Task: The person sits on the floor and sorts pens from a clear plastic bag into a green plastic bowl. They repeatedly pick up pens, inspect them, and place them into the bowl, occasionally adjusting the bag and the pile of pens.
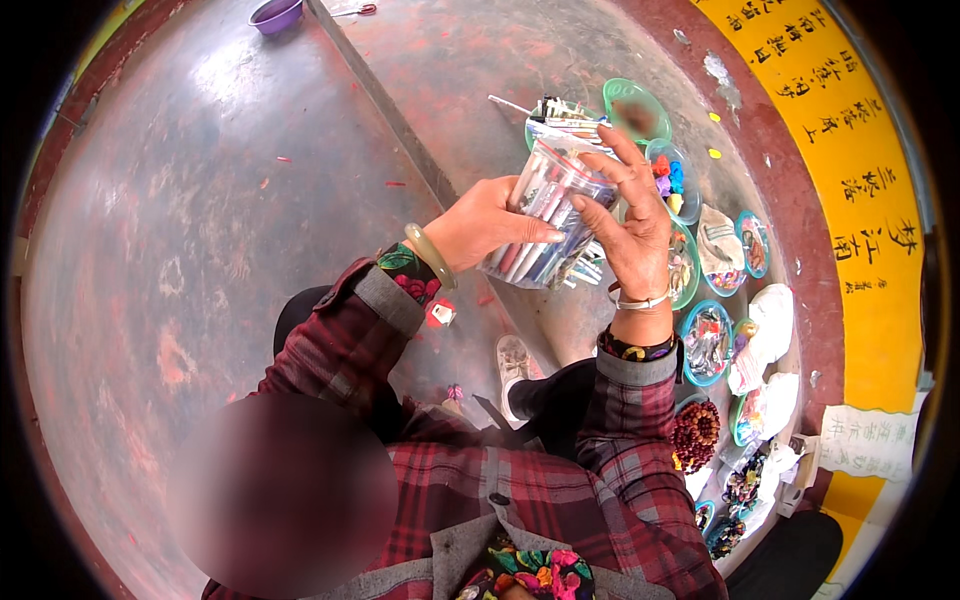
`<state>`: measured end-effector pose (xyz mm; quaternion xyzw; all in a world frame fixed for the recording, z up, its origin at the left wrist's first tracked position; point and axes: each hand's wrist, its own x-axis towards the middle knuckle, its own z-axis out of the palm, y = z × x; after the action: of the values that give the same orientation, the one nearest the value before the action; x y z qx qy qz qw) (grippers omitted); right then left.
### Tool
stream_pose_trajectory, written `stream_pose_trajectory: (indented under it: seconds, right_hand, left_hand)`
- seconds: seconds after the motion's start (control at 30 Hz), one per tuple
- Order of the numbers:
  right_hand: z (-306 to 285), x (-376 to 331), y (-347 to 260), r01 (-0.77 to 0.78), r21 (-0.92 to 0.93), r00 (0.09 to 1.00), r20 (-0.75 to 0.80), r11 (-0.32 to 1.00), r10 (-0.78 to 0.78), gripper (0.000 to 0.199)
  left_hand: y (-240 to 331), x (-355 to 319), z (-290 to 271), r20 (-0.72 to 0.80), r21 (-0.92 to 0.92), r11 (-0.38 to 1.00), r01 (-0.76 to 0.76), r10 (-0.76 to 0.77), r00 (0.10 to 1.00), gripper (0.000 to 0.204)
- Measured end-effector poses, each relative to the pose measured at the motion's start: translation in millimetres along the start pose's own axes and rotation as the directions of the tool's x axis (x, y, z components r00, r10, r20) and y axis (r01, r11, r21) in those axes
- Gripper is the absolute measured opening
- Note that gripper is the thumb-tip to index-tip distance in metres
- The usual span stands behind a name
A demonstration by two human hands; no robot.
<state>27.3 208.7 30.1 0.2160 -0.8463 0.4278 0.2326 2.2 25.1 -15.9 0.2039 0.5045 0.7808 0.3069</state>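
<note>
Two bare hands meet over one clear plastic zip bag (pixel 553 208) with a red line along its mouth, filled with slim white, grey and dark pens (pixel 520 260). The bag is held out in front of the person's body, above the floor. Its long axis slants: the mouth is at the far end, leaning right, and the base drops nearer and to the left; the pens inside lie roughly along that same slant.

The left hand (pixel 490 222), below a pale, thick bangle (pixel 430 256), grips the bag from the left side, thumb laid flat across its front and the other fingers hidden behind. The right hand (pixel 638 218), with a thin silvery bangle (pixel 641 302) at the wrist, is nearer the mouth. The bag lies to the left of its fingers, the thumb tip overlapping the right edge and the index finger bent toward the red line; the upper fingers are spread and extended. Whether thumb and index pinch the plastic cannot be told.

Beyond the bag are a green basket of pens (pixel 570 117) and a green plastic bowl (pixel 638 112); to the right, a blue-rimmed round basket (pixel 706 343) sits near the right forearm.
</note>
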Motion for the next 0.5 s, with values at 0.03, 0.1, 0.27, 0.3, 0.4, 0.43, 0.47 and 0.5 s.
stream_pose_trajectory:
  seconds: [0.03, 0.1, 0.27, 0.3, 0.4, 0.43, 0.47, 0.5]
  right_hand:
    - [1, 0, 0, -0.003, 0.002, 1.0, -0.002, 1.0, 0.003, 0.04]
    - [4, 0, 0, -0.01, 0.003, 1.0, -0.005, 1.0, 0.01, 0.041]
    - [4, 0, 0, -0.047, 0.012, 0.999, -0.006, 0.999, 0.047, 0.041]
    - [5, 0, 0, -0.055, 0.015, 0.998, -0.011, 0.998, 0.055, 0.041]
    - [5, 3, -12, -0.084, -0.009, 0.996, -0.012, 0.996, 0.084, 0.043]
    - [4, 2, -7, -0.058, -0.049, 0.998, 0.027, 0.997, 0.06, 0.046]
    - [3, 2, -6, -0.052, -0.054, 0.998, 0.037, 0.997, 0.054, 0.046]
    - [3, 1, -6, -0.047, -0.058, 0.998, 0.045, 0.997, 0.05, 0.046]
  left_hand:
    - [1, -1, 1, 0.002, -0.016, 1.0, -0.005, 0.005, 1.0, 0.032]
    - [4, -2, 1, 0.004, -0.019, 1.0, -0.015, 0.015, 1.0, 0.031]
    - [4, -1, 1, 0.006, 0.013, 1.0, -0.025, 0.025, 1.0, 0.031]
    - [3, 0, 1, 0.006, 0.036, 0.999, -0.024, 0.023, 1.0, 0.032]
    - [1, 2, -1, 0.026, 0.087, 0.996, -0.024, 0.022, 0.999, 0.034]
    - [1, 2, -1, 0.036, 0.1, 0.995, -0.025, 0.021, 0.999, 0.035]
    - [0, 2, -1, 0.034, 0.08, 0.996, -0.03, 0.027, 0.999, 0.035]
    - [-1, 2, 1, 0.032, 0.059, 0.998, -0.033, 0.031, 0.999, 0.036]
